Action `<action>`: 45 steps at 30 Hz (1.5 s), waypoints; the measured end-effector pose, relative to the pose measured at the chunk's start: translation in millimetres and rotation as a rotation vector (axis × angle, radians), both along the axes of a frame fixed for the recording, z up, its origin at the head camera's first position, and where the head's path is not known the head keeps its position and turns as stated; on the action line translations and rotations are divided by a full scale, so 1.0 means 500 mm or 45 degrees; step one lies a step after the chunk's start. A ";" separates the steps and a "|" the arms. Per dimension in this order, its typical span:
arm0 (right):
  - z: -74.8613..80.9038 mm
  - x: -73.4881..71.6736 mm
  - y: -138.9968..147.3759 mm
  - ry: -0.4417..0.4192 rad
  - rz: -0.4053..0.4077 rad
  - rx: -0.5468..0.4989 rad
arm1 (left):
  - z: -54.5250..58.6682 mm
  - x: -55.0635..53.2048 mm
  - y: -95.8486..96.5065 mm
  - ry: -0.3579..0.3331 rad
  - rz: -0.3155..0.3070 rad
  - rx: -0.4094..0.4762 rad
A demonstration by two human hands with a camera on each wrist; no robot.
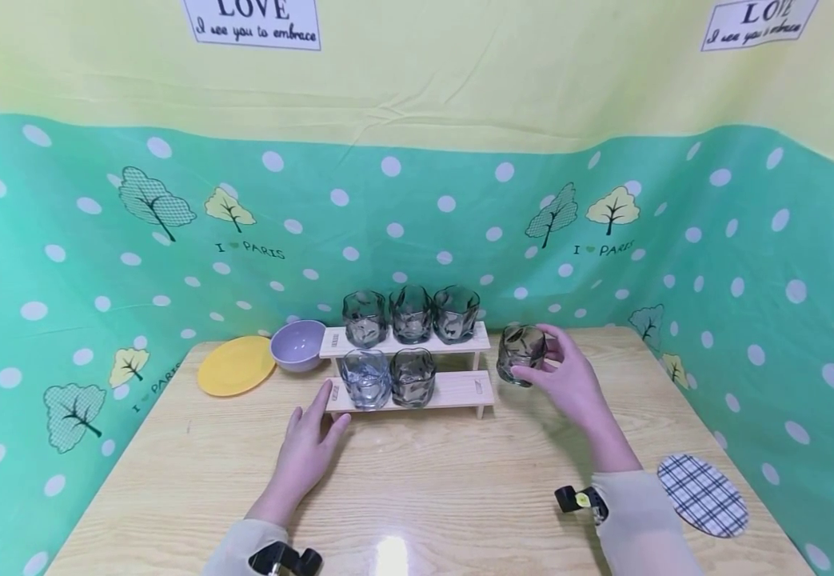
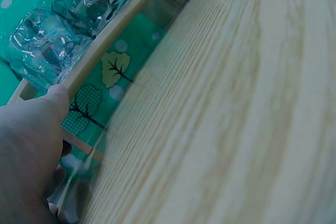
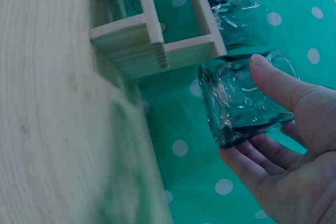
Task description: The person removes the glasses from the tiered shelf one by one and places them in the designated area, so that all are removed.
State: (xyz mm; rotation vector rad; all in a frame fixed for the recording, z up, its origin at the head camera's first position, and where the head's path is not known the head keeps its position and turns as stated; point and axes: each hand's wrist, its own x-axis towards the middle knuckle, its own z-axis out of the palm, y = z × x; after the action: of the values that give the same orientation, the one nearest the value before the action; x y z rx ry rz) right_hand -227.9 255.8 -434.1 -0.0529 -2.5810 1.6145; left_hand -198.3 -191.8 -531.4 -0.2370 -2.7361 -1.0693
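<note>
near the right edge of the pale wood-grain table [image 1: 424, 488] lay a round black-and-white plaid mat [image 1: 703, 494]. the left hand [image 1: 305, 452], thumb apart from the index finger, touched the left end of a two-tier pale wooden rack [image 1: 452, 396]. just beyond the rack's right end, the right hand [image 1: 568, 384] was clamped on a smoky grey, wavy-sided glass tumbler [image 1: 520, 352], which sat between thumb and fingers, its left side facing the rack; the right wrist view showed its base off the table. toward the left end of the lower tier [image 1: 470, 384] stood a clear bluish glass tumbler [image 1: 366, 380] and a second grey tumbler [image 1: 413, 378]. by the table's far left corner were a flat yellow plate [image 1: 235, 366] and a round purple bowl [image 1: 297, 346]. three more grey tumblers [image 1: 411, 316] lined the upper tier [image 1: 480, 341].
</note>
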 end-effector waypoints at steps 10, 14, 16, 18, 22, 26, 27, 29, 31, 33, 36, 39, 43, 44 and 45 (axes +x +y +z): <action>-0.049 -0.023 0.000 0.005 -0.095 -0.046 | -0.004 -0.002 -0.002 0.037 -0.016 0.017; -0.064 -0.027 0.001 0.001 -0.112 -0.062 | -0.005 -0.003 -0.003 0.059 -0.025 0.022; -0.070 -0.029 0.003 -0.005 -0.109 -0.062 | -0.005 -0.003 -0.004 0.063 -0.024 0.021; -0.076 -0.032 0.004 -0.016 -0.109 -0.065 | -0.004 -0.003 -0.004 0.061 -0.019 0.019; -0.085 -0.039 0.008 -0.020 -0.123 -0.050 | -0.002 -0.006 -0.001 0.046 -0.020 0.025; -0.092 -0.048 0.012 -0.014 -0.142 -0.041 | -0.004 -0.008 0.002 0.037 -0.022 0.036; -0.094 -0.050 0.012 -0.013 -0.134 -0.046 | -0.005 -0.008 0.001 0.035 -0.020 0.039; -0.097 -0.053 0.011 -0.021 -0.122 -0.051 | -0.007 -0.006 -0.001 0.033 -0.012 0.040; -0.100 -0.057 0.010 -0.029 -0.114 -0.055 | -0.008 -0.004 -0.002 0.033 -0.006 0.041; -0.102 -0.060 0.010 -0.035 -0.117 -0.053 | -0.010 -0.004 -0.003 0.032 -0.005 0.040; -0.106 -0.064 0.009 -0.037 -0.128 -0.042 | -0.011 -0.003 -0.003 0.033 -0.009 0.044; -0.111 -0.067 0.007 -0.034 -0.127 -0.045 | -0.011 -0.002 -0.003 0.030 -0.007 0.042; -0.119 -0.071 0.004 -0.028 -0.121 -0.069 | -0.010 -0.002 -0.002 0.036 -0.003 0.041; -0.121 -0.072 0.003 -0.027 -0.120 -0.075 | -0.010 -0.002 -0.002 0.039 -0.004 0.039; -0.123 -0.073 0.003 -0.026 -0.120 -0.077 | -0.009 -0.003 -0.002 0.043 -0.008 0.040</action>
State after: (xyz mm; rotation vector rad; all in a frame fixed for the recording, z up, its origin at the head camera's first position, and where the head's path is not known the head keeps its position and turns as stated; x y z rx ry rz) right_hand -264.3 257.3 -495.9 -0.1937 -2.5032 1.6668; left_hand -199.8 -192.9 -536.0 -0.2565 -2.6884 -1.0988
